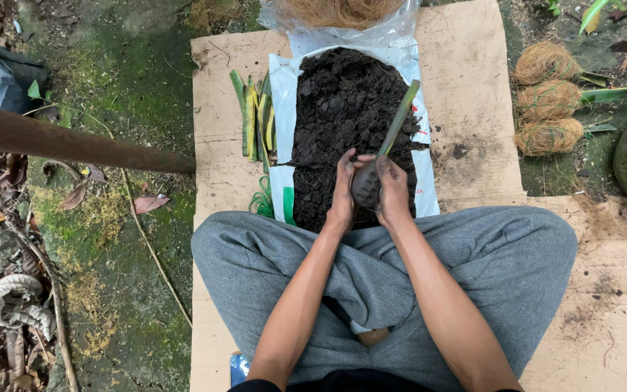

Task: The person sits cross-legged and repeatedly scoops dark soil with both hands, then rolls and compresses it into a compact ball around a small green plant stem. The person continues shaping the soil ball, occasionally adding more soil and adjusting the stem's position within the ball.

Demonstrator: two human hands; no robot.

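Soil ball [366,185] with leaf cutting [399,120], cupped between both hands [369,190], dark soil [342,101] heaped on white sack [281,94]

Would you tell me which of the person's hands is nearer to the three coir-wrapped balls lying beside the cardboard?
The right hand. It cups the soil ball on the side facing the coir balls; the left hand is on the far side, nearer the cut leaves.

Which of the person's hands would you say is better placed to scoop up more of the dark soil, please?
Probably the left hand. It only presses against the side of the soil ball and hangs right over the soil pile. The right hand wraps the ball and steadies the leaf cutting.
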